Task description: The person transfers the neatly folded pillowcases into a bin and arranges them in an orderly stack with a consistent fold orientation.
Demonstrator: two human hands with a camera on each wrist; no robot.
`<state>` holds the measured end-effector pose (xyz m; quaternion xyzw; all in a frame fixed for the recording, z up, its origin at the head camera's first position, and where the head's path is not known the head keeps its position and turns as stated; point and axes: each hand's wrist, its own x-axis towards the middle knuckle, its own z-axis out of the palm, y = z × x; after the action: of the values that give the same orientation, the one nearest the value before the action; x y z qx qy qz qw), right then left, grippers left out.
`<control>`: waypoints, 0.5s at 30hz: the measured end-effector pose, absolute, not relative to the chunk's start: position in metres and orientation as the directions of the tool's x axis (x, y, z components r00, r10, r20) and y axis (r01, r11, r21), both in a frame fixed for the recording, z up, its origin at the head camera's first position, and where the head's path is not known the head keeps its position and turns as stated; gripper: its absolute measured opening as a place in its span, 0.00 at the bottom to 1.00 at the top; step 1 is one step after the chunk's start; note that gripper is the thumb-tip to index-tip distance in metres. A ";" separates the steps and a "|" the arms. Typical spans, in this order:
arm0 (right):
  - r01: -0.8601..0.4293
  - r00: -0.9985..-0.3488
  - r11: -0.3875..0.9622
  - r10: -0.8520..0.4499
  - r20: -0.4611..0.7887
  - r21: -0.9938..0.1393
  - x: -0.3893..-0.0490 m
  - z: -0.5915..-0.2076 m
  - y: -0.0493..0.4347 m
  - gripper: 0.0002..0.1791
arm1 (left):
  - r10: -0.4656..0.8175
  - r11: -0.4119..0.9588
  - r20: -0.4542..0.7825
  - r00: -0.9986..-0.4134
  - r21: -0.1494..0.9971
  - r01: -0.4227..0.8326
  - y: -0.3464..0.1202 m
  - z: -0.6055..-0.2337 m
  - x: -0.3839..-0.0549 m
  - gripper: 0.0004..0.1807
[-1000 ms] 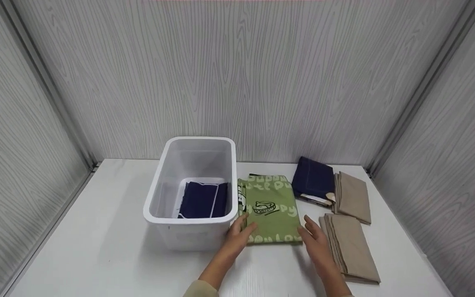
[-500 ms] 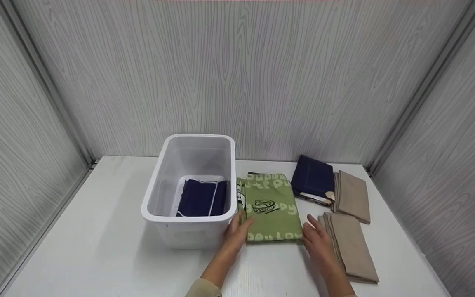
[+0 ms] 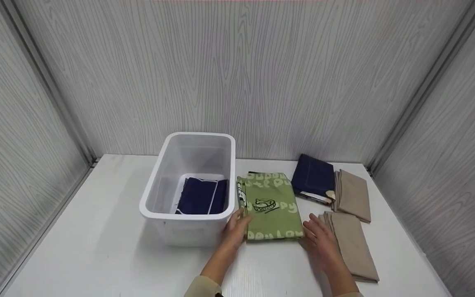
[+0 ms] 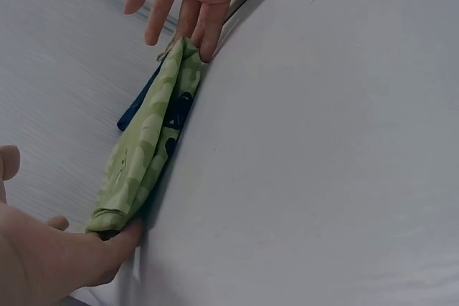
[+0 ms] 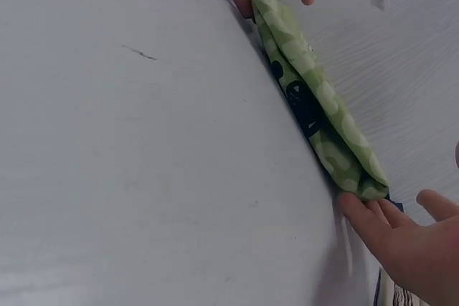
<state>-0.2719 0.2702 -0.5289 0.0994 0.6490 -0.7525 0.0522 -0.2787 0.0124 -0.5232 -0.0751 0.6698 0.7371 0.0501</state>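
A folded green cloth (image 3: 270,206) with pale lettering and black drawings lies on the white table, close against the right side of a white plastic bin (image 3: 188,233). My left hand (image 3: 233,233) reaches between bin and cloth, its fingers along the cloth's near left edge. At the right edge, the extended fingertips of my right hand (image 3: 323,243) meet the fold. Both wrist views show the cloth's layered near side, with the left hand (image 4: 64,256) at one end and the right hand (image 5: 416,241) at the other, their thumbs raised off it.
Inside the bin lies a folded navy cloth (image 3: 198,196) with white lines. Another navy folded cloth (image 3: 313,175) sits behind on the right, beside a beige folded cloth (image 3: 353,196). A second beige cloth (image 3: 355,247) lies close beyond my right hand. Panel walls surround the table.
My right hand has shifted slightly to the right, its thumb coming away from the cloth's corner. The left hand has edged slightly left. The green cloth stays in nearly the same place.
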 end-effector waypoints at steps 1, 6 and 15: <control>0.215 -0.973 -0.171 0.046 -0.226 -0.961 -0.272 -0.528 0.271 0.36 | -0.025 -0.103 -0.182 -0.983 0.979 -0.178 0.013 -0.524 -0.279 0.36; 0.222 -0.974 -0.218 0.003 -0.228 -0.950 -0.273 -0.528 0.275 0.37 | 0.003 -0.142 -0.183 -0.983 0.973 -0.181 0.014 -0.526 -0.282 0.37; 0.274 -0.958 -0.297 0.000 -0.287 -0.915 -0.283 -0.527 0.274 0.34 | 0.049 -0.276 -0.221 -0.974 0.934 -0.226 0.018 -0.531 -0.289 0.35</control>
<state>-0.2830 0.2740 -0.5274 0.1170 0.5867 -0.7967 0.0859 -0.2891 0.0178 -0.5313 -0.0746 0.5954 0.7953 0.0864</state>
